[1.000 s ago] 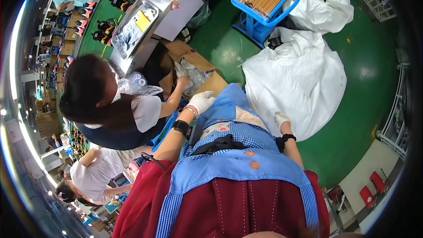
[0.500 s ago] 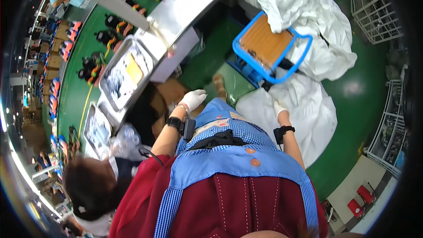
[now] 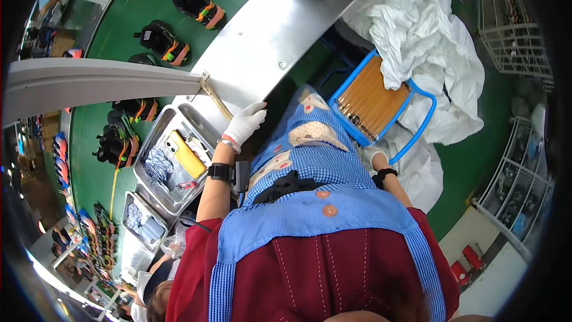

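Observation:
My left hand, in a white glove, is at the edge of a metal worktable, its fingers stretched out and holding nothing. Beside it a metal tray contains a yellow phone-shaped case and a bundle of blue-white laces. My right hand, also gloved, is low beside the blue-framed chair with a wooden slatted seat; its fingers are mostly hidden, so I cannot tell whether it grips the frame. White crumpled cloth hangs over part of the chair and spreads behind it.
A grey post rises from the table's far edge. Beyond it, black-and-orange shoes stand in a row on a green surface. A smaller tray is lower left, near another person. Wire racks line the right side.
I have turned and moved nearer the table and chair. My left hand has come up to the table edge, and my right hand has gone from the white cloth to beside the chair.

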Demonstrator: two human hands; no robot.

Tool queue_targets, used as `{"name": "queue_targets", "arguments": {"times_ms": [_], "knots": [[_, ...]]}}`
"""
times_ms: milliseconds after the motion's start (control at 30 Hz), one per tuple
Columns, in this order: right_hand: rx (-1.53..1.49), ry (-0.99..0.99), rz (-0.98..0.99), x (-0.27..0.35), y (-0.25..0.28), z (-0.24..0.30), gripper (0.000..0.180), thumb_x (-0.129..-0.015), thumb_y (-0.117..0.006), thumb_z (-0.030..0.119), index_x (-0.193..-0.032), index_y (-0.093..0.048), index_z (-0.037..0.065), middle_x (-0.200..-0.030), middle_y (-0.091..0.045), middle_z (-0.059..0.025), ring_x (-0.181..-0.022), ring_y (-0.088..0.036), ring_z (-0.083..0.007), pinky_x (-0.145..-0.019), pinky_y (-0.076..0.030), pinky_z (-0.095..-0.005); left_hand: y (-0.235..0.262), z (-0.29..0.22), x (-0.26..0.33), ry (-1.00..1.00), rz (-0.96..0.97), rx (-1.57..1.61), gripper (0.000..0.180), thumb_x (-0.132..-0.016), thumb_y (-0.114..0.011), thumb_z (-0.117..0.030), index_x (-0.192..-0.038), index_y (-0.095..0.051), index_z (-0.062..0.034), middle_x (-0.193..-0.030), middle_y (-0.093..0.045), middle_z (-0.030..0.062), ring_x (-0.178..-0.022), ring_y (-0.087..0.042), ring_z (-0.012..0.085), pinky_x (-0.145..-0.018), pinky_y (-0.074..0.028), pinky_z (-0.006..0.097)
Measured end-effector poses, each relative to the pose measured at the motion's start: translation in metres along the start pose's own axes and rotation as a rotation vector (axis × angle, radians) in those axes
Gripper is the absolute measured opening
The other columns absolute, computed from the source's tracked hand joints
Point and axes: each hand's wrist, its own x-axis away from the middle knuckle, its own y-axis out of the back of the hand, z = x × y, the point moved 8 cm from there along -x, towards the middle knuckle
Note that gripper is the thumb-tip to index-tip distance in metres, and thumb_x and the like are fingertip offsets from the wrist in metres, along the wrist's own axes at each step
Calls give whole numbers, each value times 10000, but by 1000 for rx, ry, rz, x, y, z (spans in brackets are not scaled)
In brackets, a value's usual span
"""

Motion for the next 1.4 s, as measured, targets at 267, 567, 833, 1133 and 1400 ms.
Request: {"name": "queue_targets", "arguments": {"times_ms": [267,567,833,1133,1400], "knots": [[269,309,46,-93,144,115,402,-936,-531,378,-1089,-701,48,-1107,-694,-202,-1052,-641,-395,-884,-500,-415,12,55,17,-112,-111,452,493,-996,-521,-268,-1428,-493,-33,-1290,-614,126,-1117,-600,187,-971,-477,314],[666,1130,-130,-250,306,253,306,-966,-511,200,-1190,-659,53,-1149,-669,-217,-1078,-626,-395,-920,-494,-425,-94,187,26,227,-581,466,336,-987,-533,-295,-1210,-676,-89,-1058,-713,96,-964,-666,178,-885,-526,317],[1036,1573,346,-358,246,391,296,-947,-526,187,-1166,-667,48,-1133,-675,-216,-1053,-637,-386,-901,-501,-433,-264,134,-84,696,-469,658,686,-843,-644,-357,-1450,-466,-92,-1394,-550,215,-1313,-510,361,-1074,-429,430],[1215,1651,816,-393,147,335,285,-925,-543,173,-1140,-677,43,-1116,-682,-216,-1026,-650,-376,-880,-508,-442,-349,125,-190,634,-116,627,533,-912,-574,-291,-1415,-501,-129,-1343,-604,166,-1230,-586,345,-1006,-472,437],[1321,1609,1171,-377,122,254,275,-906,-558,161,-1116,-686,38,-1101,-687,-216,-1001,-662,-367,-861,-515,-450,-451,164,-214,775,64,614,420,-917,-551,-289,-1300,-583,-122,-1289,-634,162,-1197,-604,341,-996,-474,447]]}}
